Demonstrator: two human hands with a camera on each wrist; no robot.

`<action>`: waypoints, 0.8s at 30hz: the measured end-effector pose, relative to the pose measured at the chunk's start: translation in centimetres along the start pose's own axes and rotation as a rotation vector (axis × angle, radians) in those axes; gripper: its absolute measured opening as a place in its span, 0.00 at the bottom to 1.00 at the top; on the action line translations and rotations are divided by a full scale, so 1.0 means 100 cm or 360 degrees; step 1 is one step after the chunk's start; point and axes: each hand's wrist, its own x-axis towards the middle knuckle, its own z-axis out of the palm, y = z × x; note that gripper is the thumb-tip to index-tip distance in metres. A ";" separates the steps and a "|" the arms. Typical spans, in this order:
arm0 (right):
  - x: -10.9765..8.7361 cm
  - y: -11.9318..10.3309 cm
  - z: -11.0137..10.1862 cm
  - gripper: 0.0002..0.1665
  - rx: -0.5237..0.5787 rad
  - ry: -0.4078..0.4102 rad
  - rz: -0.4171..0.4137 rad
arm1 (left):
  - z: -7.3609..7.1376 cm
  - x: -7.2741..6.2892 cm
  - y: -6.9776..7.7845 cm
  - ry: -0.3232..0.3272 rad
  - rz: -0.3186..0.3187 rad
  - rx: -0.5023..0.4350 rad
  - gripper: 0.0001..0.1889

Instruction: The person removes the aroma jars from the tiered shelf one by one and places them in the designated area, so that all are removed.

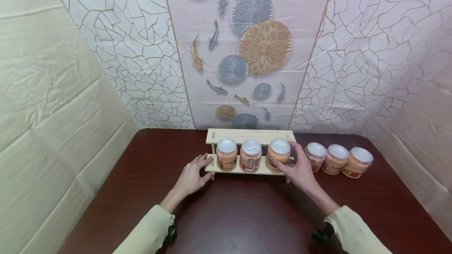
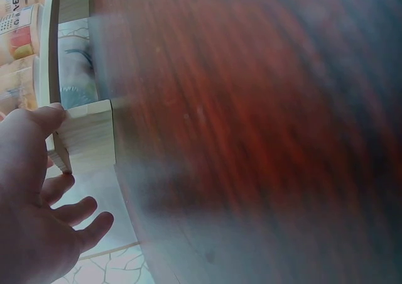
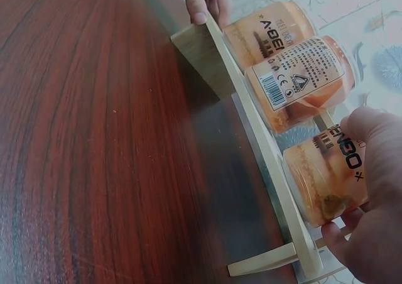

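Orange-bodied, silver-lidded jar (image 1: 277, 156) stands at the right on the wooden rack's lower shelf (image 1: 263, 167). Right hand (image 1: 300, 169), reaching from near right, grasps it, thumb nearest; left hand (image 1: 192, 174) pinches the shelf's left end.

Dark red-brown table (image 1: 233, 214) carries two-tier wooden rack (image 1: 250, 134); three jars (image 1: 251, 160) on lower tier (image 1: 263, 167); three more jars (image 1: 336, 163) right of rack

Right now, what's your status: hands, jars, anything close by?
Left hand holding left end of two-tier wooden rack. Right hand gripping rightmost silver-topped jar at lower shelf. Three more silver-topped jars on table, just beyond right hand.
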 end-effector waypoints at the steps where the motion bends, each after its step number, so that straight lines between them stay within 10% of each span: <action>1: 0.000 0.000 0.000 0.42 0.0008 -0.0004 0.0004 | 0.000 0.000 0.000 0.0002 0.0001 0.0001 0.26; 24: 0.001 -0.004 -0.012 0.41 -0.0018 0.0011 0.0002 | 0.001 0.000 -0.002 0.0003 -0.0005 0.0009 0.26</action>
